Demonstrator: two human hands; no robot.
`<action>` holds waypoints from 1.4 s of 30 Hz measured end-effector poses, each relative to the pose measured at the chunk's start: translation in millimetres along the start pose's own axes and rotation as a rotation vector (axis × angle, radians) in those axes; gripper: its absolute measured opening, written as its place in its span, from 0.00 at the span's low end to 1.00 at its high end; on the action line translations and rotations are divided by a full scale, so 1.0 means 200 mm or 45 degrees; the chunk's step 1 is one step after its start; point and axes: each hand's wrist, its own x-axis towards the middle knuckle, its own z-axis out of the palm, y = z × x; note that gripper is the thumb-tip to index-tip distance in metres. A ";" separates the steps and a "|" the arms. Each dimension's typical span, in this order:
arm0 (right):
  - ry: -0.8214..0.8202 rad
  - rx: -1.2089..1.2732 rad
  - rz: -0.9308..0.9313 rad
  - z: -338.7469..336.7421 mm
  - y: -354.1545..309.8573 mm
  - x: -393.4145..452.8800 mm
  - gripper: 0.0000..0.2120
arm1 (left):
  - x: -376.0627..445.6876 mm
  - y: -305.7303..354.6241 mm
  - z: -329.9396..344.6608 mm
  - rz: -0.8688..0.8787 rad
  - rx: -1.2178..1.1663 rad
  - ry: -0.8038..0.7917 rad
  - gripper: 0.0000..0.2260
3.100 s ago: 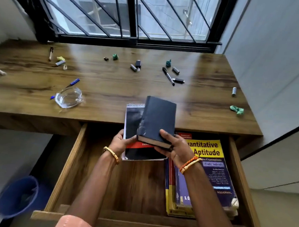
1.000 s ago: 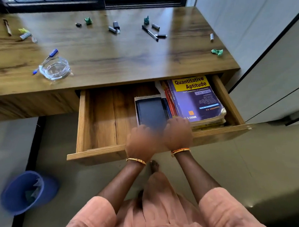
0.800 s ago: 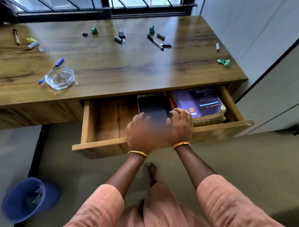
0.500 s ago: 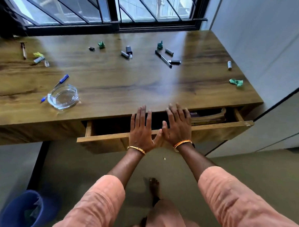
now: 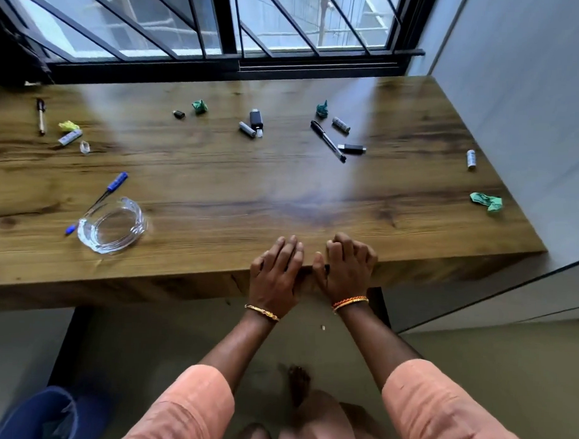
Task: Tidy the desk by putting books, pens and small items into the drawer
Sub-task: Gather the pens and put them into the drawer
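The drawer front (image 5: 195, 283) sits flush under the wooden desk (image 5: 216, 183); the books are out of sight. My left hand (image 5: 274, 275) lies flat against the front edge, fingers straight, holding nothing. My right hand (image 5: 345, 266) rests beside it with fingers curled, also holding nothing. Loose on the desk are a black pen (image 5: 328, 141), a blue pen (image 5: 98, 201), a brown pen (image 5: 40, 115), a USB stick (image 5: 351, 149), a black flash drive (image 5: 256, 118) and several batteries, one of them a battery (image 5: 471, 158) at the right.
A glass ashtray (image 5: 112, 225) stands near the front left. Crumpled green paper (image 5: 486, 201) lies at the right edge, more green and yellow scraps further back. A barred window runs behind the desk, a wall is on the right, and a blue bin (image 5: 40, 414) is on the floor left.
The dark book and notebook went into the drawer beside the other books. Both hands then pushed the drawer in, and it is now shut. My view has tilted up over the desk.
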 end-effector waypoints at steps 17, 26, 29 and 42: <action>-0.370 0.563 1.015 0.09 0.10 0.62 0.08 | 0.29 -0.02 -0.23 -0.238 -0.231 -0.198 0.13; -0.562 0.454 0.939 0.41 0.18 0.95 0.15 | 0.70 -0.12 -0.12 -0.946 -0.319 -0.453 0.10; -0.482 0.386 0.914 0.43 0.17 0.95 0.12 | 0.69 -0.15 -0.10 -1.052 -0.423 -0.381 0.08; -1.039 1.078 0.819 0.12 -0.31 0.63 0.06 | 0.74 -0.29 -0.21 -1.498 -1.889 0.201 0.16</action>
